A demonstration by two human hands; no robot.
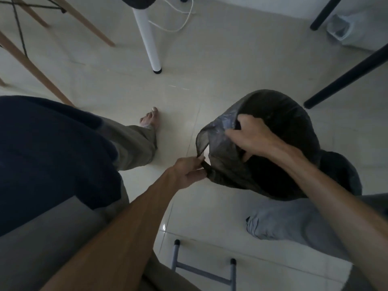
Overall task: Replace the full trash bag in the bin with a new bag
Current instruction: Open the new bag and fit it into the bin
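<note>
While stretching a thin black bag [262, 148] over the dark bin [294, 131] on the tiled floor [189, 70], right of centre: left hand [186, 171] pinching the near-left edge, right hand [249, 135] curled over the rim. Risk, judged: film tearing or slipping off under uneven pull. No legible writing or brands.
</note>
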